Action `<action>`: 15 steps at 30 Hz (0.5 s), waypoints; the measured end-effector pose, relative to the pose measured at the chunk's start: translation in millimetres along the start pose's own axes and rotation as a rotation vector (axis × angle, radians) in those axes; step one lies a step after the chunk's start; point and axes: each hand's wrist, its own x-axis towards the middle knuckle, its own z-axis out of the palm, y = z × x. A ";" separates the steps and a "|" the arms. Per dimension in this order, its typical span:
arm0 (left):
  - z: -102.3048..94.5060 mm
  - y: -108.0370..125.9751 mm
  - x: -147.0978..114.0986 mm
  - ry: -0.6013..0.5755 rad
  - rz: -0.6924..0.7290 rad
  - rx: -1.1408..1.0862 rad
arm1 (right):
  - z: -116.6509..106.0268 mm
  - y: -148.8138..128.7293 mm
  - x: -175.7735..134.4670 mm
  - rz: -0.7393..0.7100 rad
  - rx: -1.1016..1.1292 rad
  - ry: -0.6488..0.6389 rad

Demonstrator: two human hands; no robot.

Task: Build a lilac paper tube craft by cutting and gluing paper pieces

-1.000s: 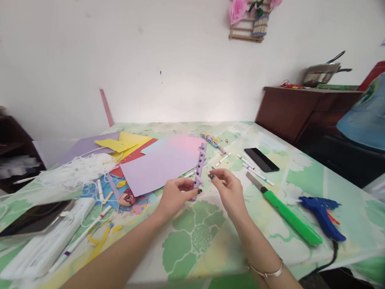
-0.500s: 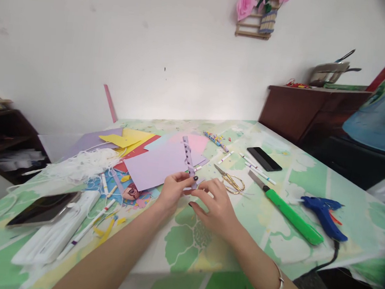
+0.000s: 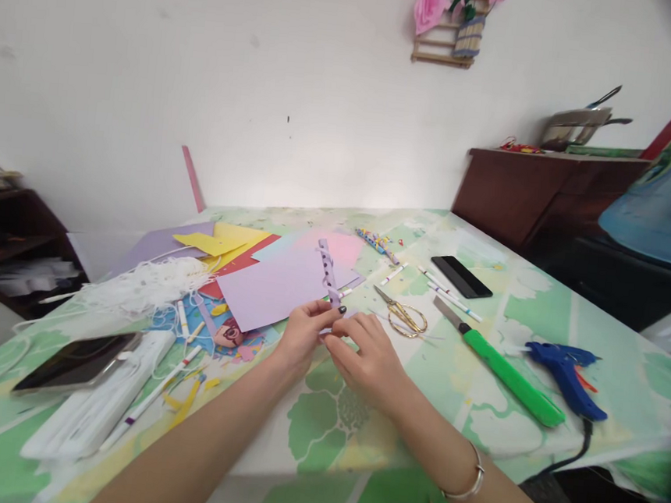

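Observation:
A thin light-purple paper tube [image 3: 327, 268] with a row of dark dots and a narrow curled strip stands tilted in my left hand [image 3: 300, 334]. Thumb and fingers of that hand are closed round its lower part. My right hand [image 3: 366, 357] meets the left at the tube's bottom end, its thumb and fingertips pinched together. What lies between the right fingertips is hidden. Just beyond the hands is a light-purple paper sheet [image 3: 277, 285]. Gold-handled scissors [image 3: 405, 317] lie to the right of my right hand.
On the right lie a green-handled knife [image 3: 506, 372], a blue glue gun [image 3: 565, 373] with its cord, a black phone [image 3: 461, 276] and several markers [image 3: 454, 299]. To the left are tangled white string [image 3: 144, 286], a power strip [image 3: 103, 395], another phone [image 3: 76, 362] and paper scraps.
My right hand has moved slightly left and its thumb has come up to its fingers, closing the gap between them. The left hand keeps hold of the tube, which has barely moved.

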 end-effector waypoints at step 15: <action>0.5 6.9 -0.6 -0.061 -0.105 -0.151 | 9.5 19.2 -5.2 0.363 0.271 0.325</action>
